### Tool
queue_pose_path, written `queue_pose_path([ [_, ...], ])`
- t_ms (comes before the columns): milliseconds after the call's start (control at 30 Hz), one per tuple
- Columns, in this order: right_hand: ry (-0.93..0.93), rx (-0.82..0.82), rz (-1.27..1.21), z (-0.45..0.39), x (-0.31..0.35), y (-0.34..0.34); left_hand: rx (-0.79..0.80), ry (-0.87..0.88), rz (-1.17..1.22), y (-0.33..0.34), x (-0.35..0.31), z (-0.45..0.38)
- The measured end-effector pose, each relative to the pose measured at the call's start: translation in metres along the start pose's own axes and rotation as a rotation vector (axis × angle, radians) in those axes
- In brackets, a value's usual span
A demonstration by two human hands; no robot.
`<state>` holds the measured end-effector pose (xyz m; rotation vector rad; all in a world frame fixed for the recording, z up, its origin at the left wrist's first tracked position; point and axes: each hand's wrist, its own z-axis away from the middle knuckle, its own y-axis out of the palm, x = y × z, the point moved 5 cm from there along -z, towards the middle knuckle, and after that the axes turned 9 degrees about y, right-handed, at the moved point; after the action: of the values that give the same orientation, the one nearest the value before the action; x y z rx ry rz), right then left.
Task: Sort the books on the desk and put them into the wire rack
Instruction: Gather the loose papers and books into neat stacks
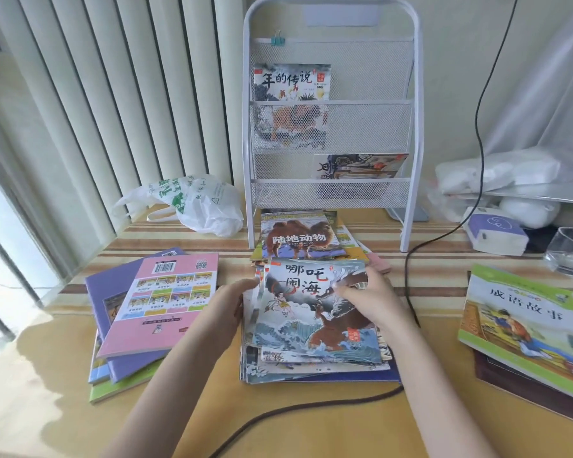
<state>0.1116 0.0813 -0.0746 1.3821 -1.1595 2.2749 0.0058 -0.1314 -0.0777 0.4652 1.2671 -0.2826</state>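
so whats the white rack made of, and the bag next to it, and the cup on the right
The rack looks like white-painted metal: a tubular frame with fine mesh pockets that books show through. The bag seems thin plastic film, white with green print, crumpled and slightly translucent. The cup is clear, so probably glass, though hard clear plastic cannot be ruled out.

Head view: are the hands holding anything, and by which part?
Both hold the top book of the middle stack: left hand at its left edge, right hand gripping its upper right edge.
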Motion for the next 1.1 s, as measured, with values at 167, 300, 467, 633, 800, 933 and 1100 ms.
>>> queue_pose_path([
  [167, -0.034, 0.005, 0.026, 0.010, -0.001, 0.015, -0.093, -0.084, 0.096, -0.006, -0.013, -0.006],
  [300, -0.009, 0.074, -0.162, 0.013, -0.001, 0.016, -0.079, -0.075, -0.026, -0.002, -0.018, -0.012],
  [467, -0.016, 0.083, -0.228, 0.017, -0.004, 0.027, 0.001, -0.066, -0.079, 0.008, -0.020, -0.014],
  [633, 0.011, 0.105, -0.286, 0.014, -0.007, 0.025, 0.045, 0.063, -0.171, 0.015, -0.024, -0.013],
  [800, 0.039, 0.209, -0.384, 0.017, -0.003, 0.020, -0.024, 0.204, -0.216, 0.016, -0.035, -0.009],
  [933, 0.021, 0.306, -0.437, 0.028, 0.001, 0.009, -0.085, 0.355, -0.191, 0.028, -0.055, 0.018],
  [1100, -0.209, 0.146, -0.629, 0.033, 0.024, -0.017, 0.027, 0.707, -0.230, 0.047, -0.090, 0.042],
])
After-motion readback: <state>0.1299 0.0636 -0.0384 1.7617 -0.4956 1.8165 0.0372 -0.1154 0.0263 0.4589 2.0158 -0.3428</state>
